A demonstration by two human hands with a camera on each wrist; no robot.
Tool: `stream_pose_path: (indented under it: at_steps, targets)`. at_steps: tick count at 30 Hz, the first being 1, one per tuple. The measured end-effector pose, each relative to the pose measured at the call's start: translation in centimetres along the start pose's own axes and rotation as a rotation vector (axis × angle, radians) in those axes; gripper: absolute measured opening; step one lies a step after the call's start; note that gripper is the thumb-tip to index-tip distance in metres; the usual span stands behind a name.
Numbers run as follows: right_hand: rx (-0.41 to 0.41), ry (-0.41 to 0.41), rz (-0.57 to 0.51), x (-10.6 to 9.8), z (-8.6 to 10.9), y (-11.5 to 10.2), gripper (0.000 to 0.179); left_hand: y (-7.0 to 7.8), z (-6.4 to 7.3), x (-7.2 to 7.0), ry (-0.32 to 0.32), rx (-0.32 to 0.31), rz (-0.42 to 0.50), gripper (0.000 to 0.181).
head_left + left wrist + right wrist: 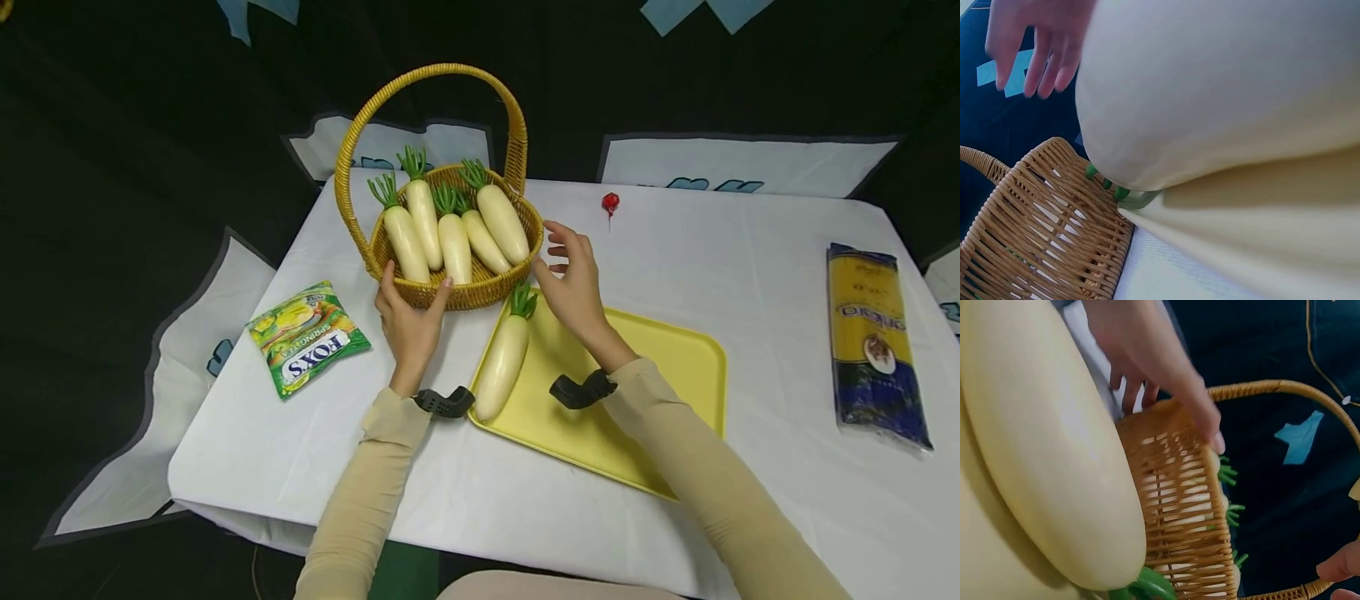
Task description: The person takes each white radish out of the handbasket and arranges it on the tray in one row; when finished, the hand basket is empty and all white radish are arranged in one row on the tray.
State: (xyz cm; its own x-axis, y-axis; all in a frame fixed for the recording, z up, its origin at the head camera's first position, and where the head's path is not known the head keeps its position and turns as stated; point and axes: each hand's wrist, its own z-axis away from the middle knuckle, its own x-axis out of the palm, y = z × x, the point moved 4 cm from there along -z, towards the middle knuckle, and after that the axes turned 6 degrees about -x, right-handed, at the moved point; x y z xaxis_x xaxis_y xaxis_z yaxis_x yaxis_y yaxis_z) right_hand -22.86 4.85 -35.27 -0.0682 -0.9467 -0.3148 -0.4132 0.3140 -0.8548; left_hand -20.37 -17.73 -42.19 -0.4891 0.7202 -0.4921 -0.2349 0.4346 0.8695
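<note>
A wicker basket point(480, 293) with a tall arched handle holds several white radishes point(454, 248) with green tops. At its front left, my left hand point(408, 333) touches the outer wall, thumb and forefinger spread apart at the rim. My right hand point(573, 292) is at the basket's right side, thumb tip beside the rim; in the left wrist view its fingers point(1054, 65) extend loosely, separate from the wicker. Below the right hand, another white radish point(502, 367) lies along the left side of a yellow tray point(693, 367), leaves toward the basket.
A green and yellow FOX'S bag point(307, 337) lies left of the basket. A red lollipop point(611, 203) is toward the back of the white-covered table point(780, 283). At the far right lies a blue and yellow packet point(873, 342). Dark cloth hangs behind.
</note>
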Motion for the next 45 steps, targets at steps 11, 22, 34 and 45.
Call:
stream_pose_path:
  at_steps: [11,22,34,45]
  targets:
    - [-0.049,-0.076,0.210,2.8,-4.2,1.1,0.049,-0.2,0.1,0.1,0.001,0.004,-0.018,0.094]
    - [0.067,-0.326,0.394,5.4,-7.5,2.1,0.075,-0.1,0.2,0.0,-0.022,-0.013,-0.008,0.094]
    - [0.123,-0.402,0.489,6.6,-8.8,3.3,0.069,0.1,0.0,-0.1,-0.015,0.009,-0.004,0.093]
    - [0.086,-0.381,0.546,6.7,-8.5,3.3,0.056,0.0,-0.1,-0.1,-0.018,0.014,-0.007,0.093]
